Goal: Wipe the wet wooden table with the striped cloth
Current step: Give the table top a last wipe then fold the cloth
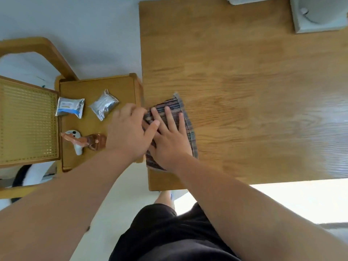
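Note:
The striped cloth point(185, 117), folded into a rectangle, lies flat near the left edge of the wooden table point(244, 81). My right hand point(169, 136) presses flat on the cloth with its fingers spread. At the cloth's left side my left hand point(130, 132) rests partly over the table edge, its thumb lying across my right hand's fingers and its fingertips on the cloth's edge. A pale sheen shows on the table's right part.
A low wooden side table point(98, 87) stands left of the table. It carries two foil packets point(70, 108) point(103, 106) and an amber spray bottle point(84, 142) lying on its side. A cane-seat chair point(26, 121) is further left. White objects point(318, 14) sit at the table's far right corner.

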